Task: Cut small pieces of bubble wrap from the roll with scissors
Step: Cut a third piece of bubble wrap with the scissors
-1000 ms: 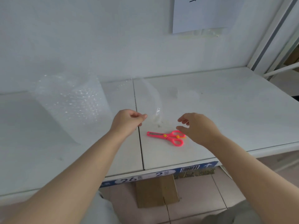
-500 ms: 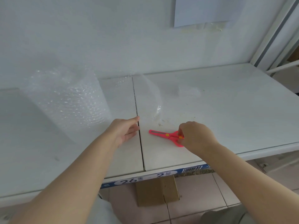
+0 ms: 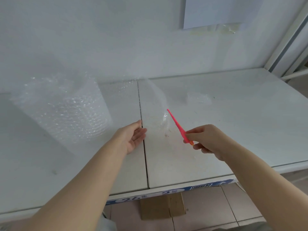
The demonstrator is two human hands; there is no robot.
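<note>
A roll of clear bubble wrap [image 3: 61, 107] stands on the white table [image 3: 233, 130] at the left. Its loose sheet [image 3: 156, 100] runs right across the table seam and curls up at its free edge. My right hand [image 3: 210, 140] grips the pink scissors [image 3: 178, 126] by the handles, lifted off the table, blades together and pointing up-left toward that curled edge. My left hand [image 3: 133, 135] hovers open, palm turned right, just left of the sheet's edge and holding nothing. A small cut piece of bubble wrap [image 3: 198, 97] lies further back on the right.
A white wall rises behind the table, with a paper sheet [image 3: 215, 10] taped on it. A white metal frame [image 3: 286, 47] stands at the right. Below the table's front edge lie a tiled floor and a cardboard piece [image 3: 161, 207].
My right hand reached down, closed on the pink scissors and lifted them off the table, blades now pointing up-left. My left hand let go of the wrap's edge and opened.
</note>
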